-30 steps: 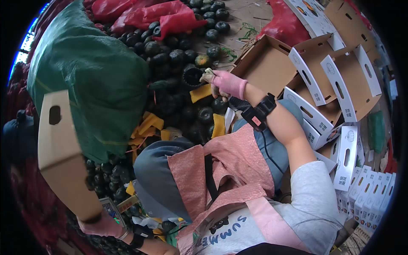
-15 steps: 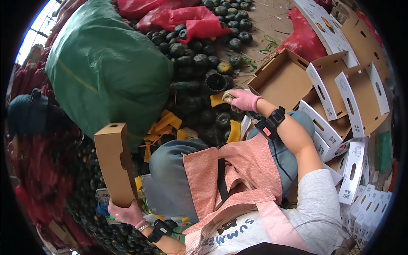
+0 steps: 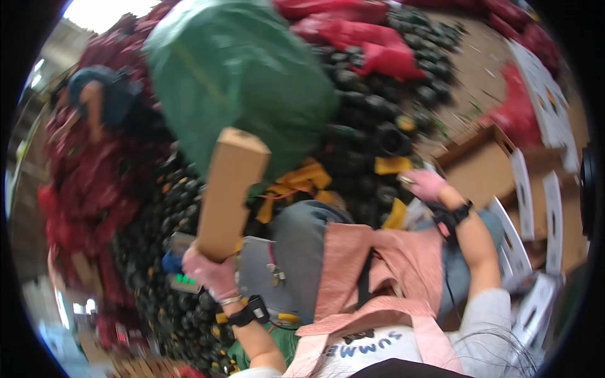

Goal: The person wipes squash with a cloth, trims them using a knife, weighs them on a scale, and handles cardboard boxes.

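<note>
My left hand point(image 3: 211, 274), in a pink glove, grips the lower end of a brown cardboard box point(image 3: 233, 189) standing on end, with a cut-out in its side. Beneath that hand is a device with green lit digits point(image 3: 184, 281). My right hand point(image 3: 423, 184), also gloved in pink, is over the pile of dark green squashes point(image 3: 386, 195), near a yellow piece of material point(image 3: 393, 165). Its fingers are curled together, and blur hides whatever may be in them. Another yellow piece point(image 3: 395, 214) lies below it, and more yellow strips point(image 3: 302, 179) lie left of it.
A large green sack point(image 3: 239, 82) stands ahead. Open cardboard trays point(image 3: 479, 170) with white outsides are stacked at right. Red net bags point(image 3: 378, 47) lie on squashes at the back. A person in dark blue point(image 3: 116, 101) bends over red sacks point(image 3: 94, 170) at upper left.
The view has swung left, so everything shifts right and blurs. My left hand still grips the box, now tilted differently. My right hand stays by the yellow piece.
</note>
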Action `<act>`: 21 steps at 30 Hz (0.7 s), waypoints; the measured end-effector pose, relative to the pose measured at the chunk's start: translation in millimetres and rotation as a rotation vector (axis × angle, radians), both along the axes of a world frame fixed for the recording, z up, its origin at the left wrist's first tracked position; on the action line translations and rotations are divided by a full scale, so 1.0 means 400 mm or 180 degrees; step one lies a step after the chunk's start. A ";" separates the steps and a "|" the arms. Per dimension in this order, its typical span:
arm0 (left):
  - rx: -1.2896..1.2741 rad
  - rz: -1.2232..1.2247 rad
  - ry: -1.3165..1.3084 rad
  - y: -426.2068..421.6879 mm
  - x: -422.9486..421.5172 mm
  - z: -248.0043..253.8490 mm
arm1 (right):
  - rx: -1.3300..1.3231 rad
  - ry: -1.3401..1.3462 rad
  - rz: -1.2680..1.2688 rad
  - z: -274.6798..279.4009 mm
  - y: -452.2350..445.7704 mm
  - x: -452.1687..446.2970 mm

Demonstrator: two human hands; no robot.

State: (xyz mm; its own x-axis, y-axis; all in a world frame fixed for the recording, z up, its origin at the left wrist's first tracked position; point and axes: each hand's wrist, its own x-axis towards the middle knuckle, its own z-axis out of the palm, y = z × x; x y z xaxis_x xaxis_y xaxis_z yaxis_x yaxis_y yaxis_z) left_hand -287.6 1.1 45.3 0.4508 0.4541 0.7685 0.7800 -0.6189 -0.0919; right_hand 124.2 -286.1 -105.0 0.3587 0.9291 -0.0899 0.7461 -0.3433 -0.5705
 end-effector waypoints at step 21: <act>-0.0194 0.0789 -0.0157 -0.013 -0.081 -0.055 | 0.0145 0.0229 -0.0053 -0.079 0.015 0.044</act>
